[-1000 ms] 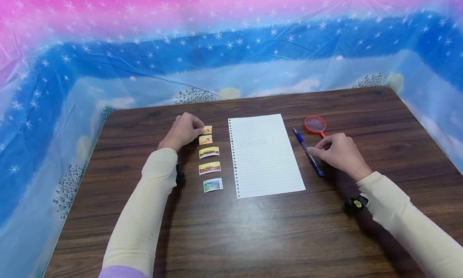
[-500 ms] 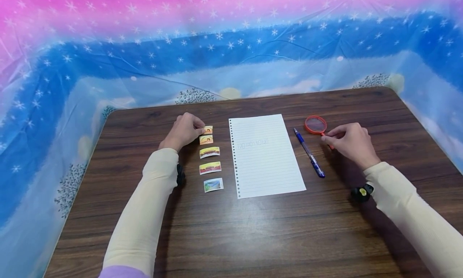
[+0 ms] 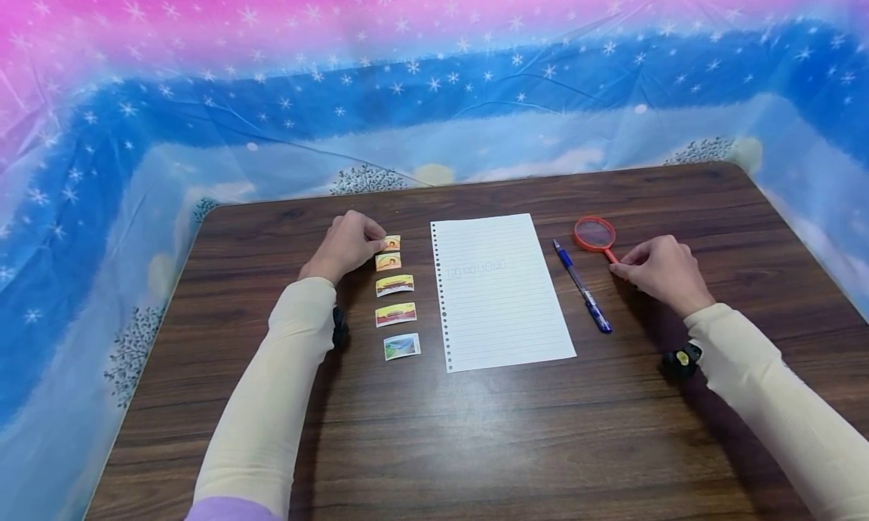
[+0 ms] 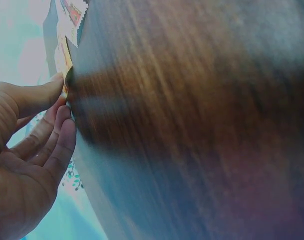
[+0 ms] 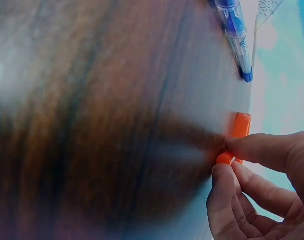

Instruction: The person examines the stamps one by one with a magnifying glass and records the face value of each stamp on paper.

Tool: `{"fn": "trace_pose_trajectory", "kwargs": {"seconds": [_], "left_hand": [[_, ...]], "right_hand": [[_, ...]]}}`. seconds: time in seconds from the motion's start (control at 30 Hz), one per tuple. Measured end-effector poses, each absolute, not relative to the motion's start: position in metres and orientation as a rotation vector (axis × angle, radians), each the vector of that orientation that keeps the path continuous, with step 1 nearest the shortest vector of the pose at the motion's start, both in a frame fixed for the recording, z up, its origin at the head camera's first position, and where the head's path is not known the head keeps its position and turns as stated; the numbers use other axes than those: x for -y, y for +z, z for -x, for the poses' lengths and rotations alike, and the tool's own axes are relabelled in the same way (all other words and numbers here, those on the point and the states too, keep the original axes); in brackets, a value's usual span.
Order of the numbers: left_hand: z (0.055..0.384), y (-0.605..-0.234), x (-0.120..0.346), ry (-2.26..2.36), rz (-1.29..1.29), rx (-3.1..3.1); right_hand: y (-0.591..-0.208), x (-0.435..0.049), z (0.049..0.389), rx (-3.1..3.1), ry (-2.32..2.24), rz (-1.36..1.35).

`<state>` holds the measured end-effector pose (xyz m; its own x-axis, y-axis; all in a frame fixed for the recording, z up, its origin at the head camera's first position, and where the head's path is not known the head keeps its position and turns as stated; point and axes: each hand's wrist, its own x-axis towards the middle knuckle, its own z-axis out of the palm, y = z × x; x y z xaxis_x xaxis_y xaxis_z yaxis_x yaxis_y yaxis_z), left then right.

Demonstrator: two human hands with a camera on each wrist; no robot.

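My right hand [image 3: 665, 272] pinches the end of the handle of a red magnifying glass [image 3: 609, 255] between thumb and fingers. In the right wrist view the orange-red handle end [image 5: 224, 158] shows at the fingertips, with the rim behind the thumb. On the other side, my left hand [image 3: 345, 243] pinches the left edge of the farthest postage stamp [image 3: 392, 243], a small yellow-orange one. A similar stamp [image 3: 389, 262] lies just nearer. Seen from the left wrist, thumb and fingers meet at the stamp's edge [image 4: 68, 75].
Below them in a column lie two yellow-and-red stamps, one farther [image 3: 395, 286] and one nearer [image 3: 396, 314], then a green-blue landscape stamp [image 3: 402, 346]. A lined sheet [image 3: 505, 310] with faint handwriting lies mid-table. Between it and the magnifying glass is a blue pen [image 3: 581, 283].
My right hand has moved from beside the pen out to the right and taken hold of the magnifying glass's handle. The left hand has stayed at the far stamp.
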<state>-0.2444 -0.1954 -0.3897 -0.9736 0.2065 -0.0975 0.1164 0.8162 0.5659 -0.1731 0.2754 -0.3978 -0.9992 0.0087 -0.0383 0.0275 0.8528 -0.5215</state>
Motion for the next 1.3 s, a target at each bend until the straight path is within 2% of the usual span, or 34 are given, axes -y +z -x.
{"fn": "trace_pose_trajectory", "kwargs": {"seconds": [0.33, 0.73, 1.3], "left_hand": [[0.245, -0.390, 0.196, 0.876, -0.235, -2.826], [0.245, -0.391, 0.196, 0.872, -0.235, -2.830], [0.244, -0.390, 0.196, 0.897, -0.209, -2.816]], "right_hand": [[-0.395, -0.272, 0.179, -2.959, -0.868, 0.014], [-0.380, -0.250, 0.202, -2.951, -0.899, 0.079], [-0.367, -0.160, 0.245, -2.927, -0.966, 0.238]]}}
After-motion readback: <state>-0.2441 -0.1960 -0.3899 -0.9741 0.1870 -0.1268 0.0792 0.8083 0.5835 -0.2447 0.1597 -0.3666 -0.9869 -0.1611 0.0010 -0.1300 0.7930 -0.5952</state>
